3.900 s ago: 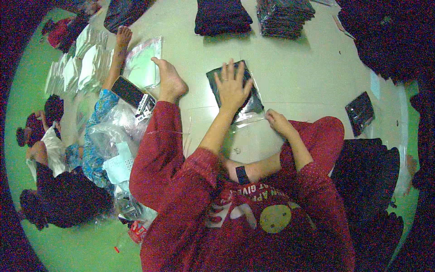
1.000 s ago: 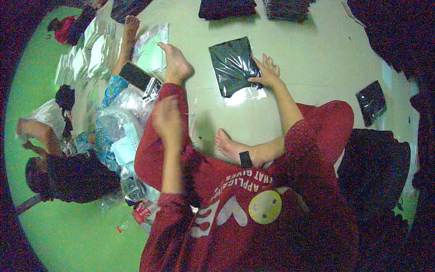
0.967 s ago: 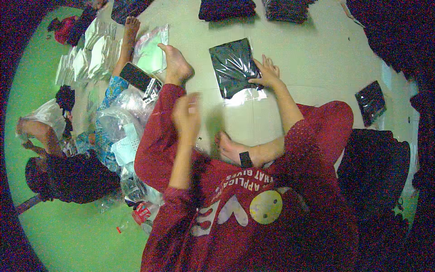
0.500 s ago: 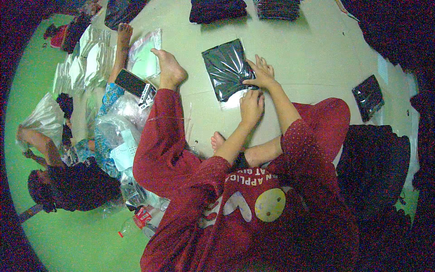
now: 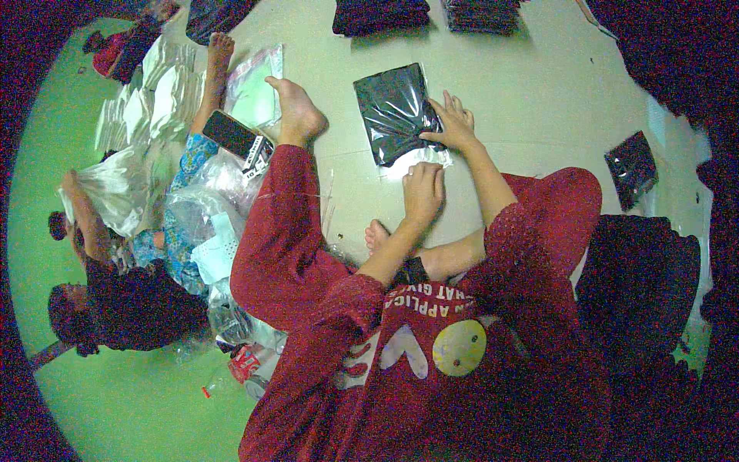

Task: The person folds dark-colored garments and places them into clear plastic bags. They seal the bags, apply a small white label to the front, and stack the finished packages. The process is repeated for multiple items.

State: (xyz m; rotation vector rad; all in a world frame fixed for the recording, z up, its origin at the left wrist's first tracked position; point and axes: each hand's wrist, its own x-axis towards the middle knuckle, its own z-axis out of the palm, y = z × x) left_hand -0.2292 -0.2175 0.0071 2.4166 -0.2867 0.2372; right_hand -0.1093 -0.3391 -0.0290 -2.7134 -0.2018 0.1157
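A folded black garment in a clear plastic bag [image 5: 392, 115] lies flat on the floor in front of me. My right hand [image 5: 457, 125] rests at the bag's right edge, fingers spread, its thumb pressing on the plastic. Just below the bag's near end, where a clear strip of plastic catches the light, is my left hand [image 5: 424, 194]. Its fingers are bent and drawn together close to that strip; what they hold, if anything, is hidden.
Another bagged black item [image 5: 631, 169] lies to the right, beyond a heap of black cloth [image 5: 639, 285]. Black stacks [image 5: 381, 17] stand at the far side. Left are a phone [image 5: 229, 132], clear plastic bags [image 5: 208, 192], a bottle [image 5: 245, 362] and a co-worker [image 5: 142, 308] handling a white bag.
My left hand has drawn back slightly toward me from the bag's near end. My right hand stays on the bag's right edge. The whole view has shifted a little.
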